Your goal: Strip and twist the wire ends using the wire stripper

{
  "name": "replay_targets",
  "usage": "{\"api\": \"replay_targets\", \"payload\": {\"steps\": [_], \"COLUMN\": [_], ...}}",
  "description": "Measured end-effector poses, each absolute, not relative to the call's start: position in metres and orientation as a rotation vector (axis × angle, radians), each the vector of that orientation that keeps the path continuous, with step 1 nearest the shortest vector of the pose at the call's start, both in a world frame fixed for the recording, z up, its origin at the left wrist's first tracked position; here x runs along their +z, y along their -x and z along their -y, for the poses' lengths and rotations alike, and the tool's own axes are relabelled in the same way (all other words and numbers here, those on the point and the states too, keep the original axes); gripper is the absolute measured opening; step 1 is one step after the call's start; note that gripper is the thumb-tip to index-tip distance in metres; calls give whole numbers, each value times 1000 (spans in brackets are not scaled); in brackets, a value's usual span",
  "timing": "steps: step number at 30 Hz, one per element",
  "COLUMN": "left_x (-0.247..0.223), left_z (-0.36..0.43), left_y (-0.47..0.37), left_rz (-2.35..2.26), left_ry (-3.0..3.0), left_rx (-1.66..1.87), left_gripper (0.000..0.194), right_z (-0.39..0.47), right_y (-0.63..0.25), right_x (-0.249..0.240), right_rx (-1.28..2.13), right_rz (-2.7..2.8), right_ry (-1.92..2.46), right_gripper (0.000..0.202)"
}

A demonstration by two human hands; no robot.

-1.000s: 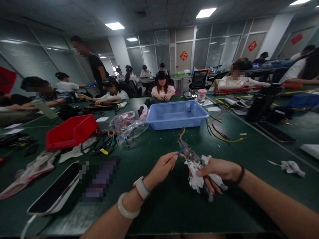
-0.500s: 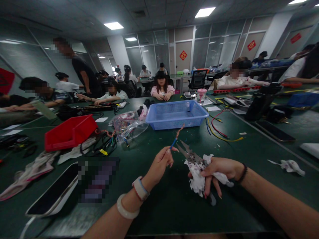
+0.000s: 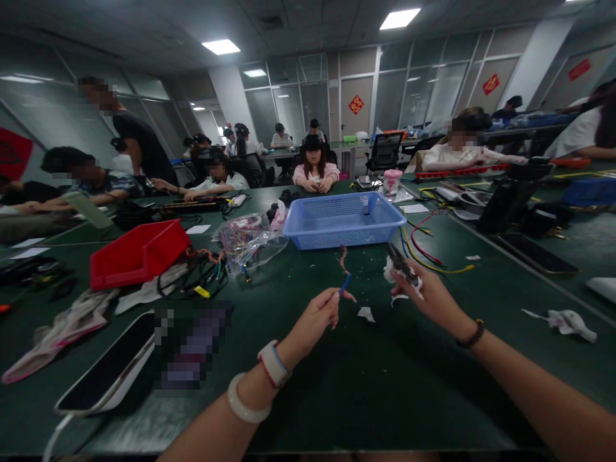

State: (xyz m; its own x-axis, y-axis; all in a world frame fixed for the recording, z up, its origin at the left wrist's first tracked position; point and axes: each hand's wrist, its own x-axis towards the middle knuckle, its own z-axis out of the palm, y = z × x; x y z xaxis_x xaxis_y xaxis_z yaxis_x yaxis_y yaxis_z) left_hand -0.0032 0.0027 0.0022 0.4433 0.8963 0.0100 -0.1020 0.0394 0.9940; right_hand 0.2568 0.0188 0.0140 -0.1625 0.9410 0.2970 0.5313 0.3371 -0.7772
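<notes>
Pinched in my left hand (image 3: 321,309) is a short blue wire (image 3: 344,283), its bare copper strands pointing away from me and bending slightly left. My right hand (image 3: 423,296) is closed around wire strippers (image 3: 403,262), turned with their jaws away from me, near the front of the blue basket (image 3: 344,239). White tissue is bunched between that hand and the tool, and part of the handles is hidden. A torn scrap of tissue (image 3: 366,314) lies on the green table between my hands. The wire and the tool are apart.
A red bin (image 3: 139,256), a clear bag of wires (image 3: 248,240) and gloves (image 3: 72,330) lie to the left, with a phone-like device (image 3: 108,366) nearer me. Loose coloured wires (image 3: 428,253) and crumpled tissue (image 3: 570,323) are on the right. Several people sit around the tables.
My right hand has moved up and away from me with the wire strippers, turning them. A tissue scrap has dropped onto the table. The blue wire has shifted slightly down.
</notes>
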Motion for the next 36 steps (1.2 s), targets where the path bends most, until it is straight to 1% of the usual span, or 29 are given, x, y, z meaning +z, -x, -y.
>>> {"api": "replay_targets", "payload": {"steps": [2,3,6,9,17,30,36], "left_x": [3,2,2,3,4,2,3], "left_z": [0,0,1,0,1,-1,0], "left_y": [3,2,2,3,4,4,4], "left_rz": [-778,-775,-772,-768,-761,-759,-756], "left_ry": [-1316,-1313,-1302,-1312,-1359,-1405,-1404], "left_rx": [839,818,793,785,754,727,707], "left_gripper": [39,38,37,37,40,43,44], "right_z": [-22,-22,-21,-19,-15,-14,-15], "right_y": [-259,-259,-255,-250,-243,-241,-242], "right_x": [12,11,8,6,4,3,-1], "right_rx": [374,269,124,91,61,69,27], "right_rz": [1904,1940,2039,2079,2162,2196,2220], "right_ry": [1286,1287,1382,1487,1545,1556,1554], "right_gripper": [32,35,53,61,65,64,72]}}
